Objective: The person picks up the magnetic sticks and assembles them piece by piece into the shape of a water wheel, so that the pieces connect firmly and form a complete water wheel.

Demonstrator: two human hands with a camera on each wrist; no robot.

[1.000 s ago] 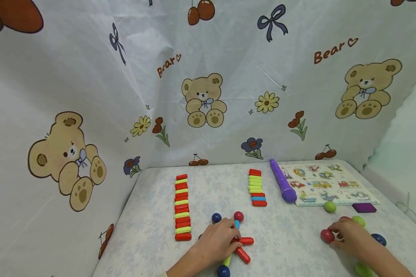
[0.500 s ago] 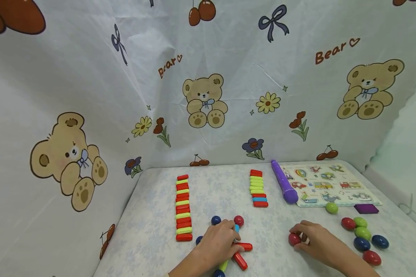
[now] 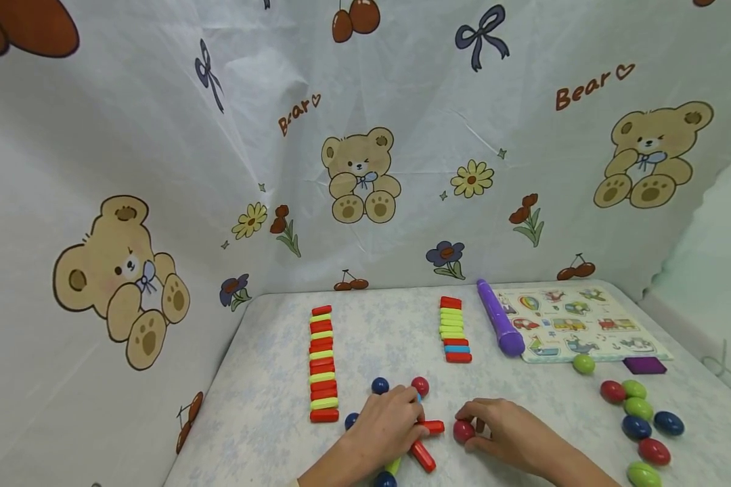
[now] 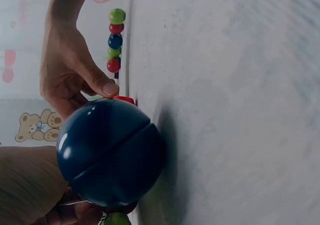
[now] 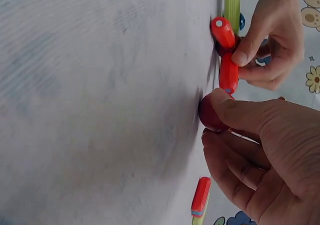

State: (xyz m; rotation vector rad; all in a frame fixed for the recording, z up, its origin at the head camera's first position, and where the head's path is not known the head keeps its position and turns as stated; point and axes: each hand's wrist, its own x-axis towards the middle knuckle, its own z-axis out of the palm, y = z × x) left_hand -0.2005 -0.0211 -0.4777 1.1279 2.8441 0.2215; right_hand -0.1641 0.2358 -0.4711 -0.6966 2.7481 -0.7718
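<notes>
Right hand (image 3: 512,436): pinched a red ball (image 3: 463,431) between thumb and fingertips.
Red ball: sat low over the table (image 3: 237,439), just beside the free end of a red rod (image 3: 434,427); could not tell whether resting on the surface.
Left hand (image 3: 385,421): clamped thumb and fingers on that rod, hiding the spot where several rods came together.
Other rods: fanned out from under the left hand, a second red rod (image 3: 423,456) slanting to the lower right, a green rod (image 3: 393,467) running down to a blue ball (image 3: 385,479).
Far side of the left hand: held another red ball (image 3: 419,387) and another blue ball (image 3: 380,386).
Long row (image 3: 323,365): mixed red and green rods laid side by side, at the left.
Short row (image 3: 453,328): mixed red, green and blue.
Wand (image 3: 501,321): lay purple along the left edge of the picture board (image 3: 575,331).
Loose balls (image 3: 637,427): lay in green, red and blue at the right, well apart from the right hand.
Cloth (image 3: 426,95): rose behind, printed with bears, bows and flowers.
</notes>
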